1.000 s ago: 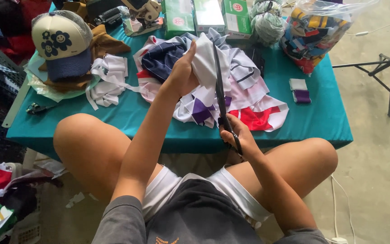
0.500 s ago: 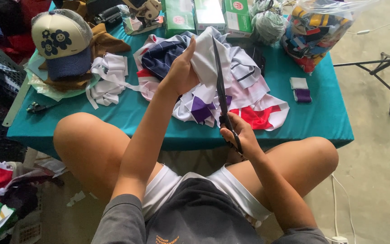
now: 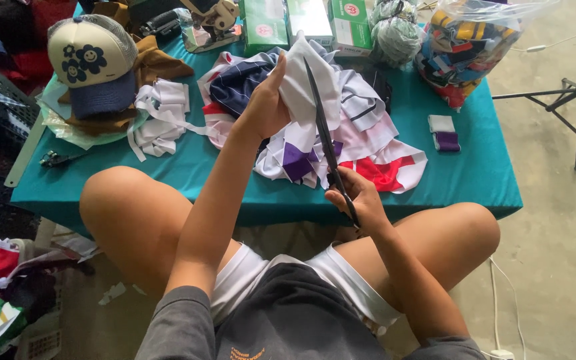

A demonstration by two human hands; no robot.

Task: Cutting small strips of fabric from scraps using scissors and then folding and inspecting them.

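My left hand (image 3: 267, 100) grips a piece of white fabric (image 3: 305, 80) and holds it up above a heap of white, navy, purple and red cloth (image 3: 368, 143) on the low teal table (image 3: 475, 180). My right hand (image 3: 358, 200) holds long black scissors (image 3: 325, 137) by the handles, near the table's front edge. The blades point away from me and lie against the raised white fabric. I sit with my bare knees on either side of the table's front.
A cream and navy cap (image 3: 91, 63) sits at the left on brown cloth, with white strips (image 3: 161, 117) beside it. Green boxes (image 3: 308, 20), a yarn ball (image 3: 395, 33) and a clear bag of scraps (image 3: 465, 47) line the back. A tripod leg (image 3: 568, 100) stands right.
My left hand has lifted the white fabric slightly and the scissor blades have moved a little further along it. My right hand stays in place.
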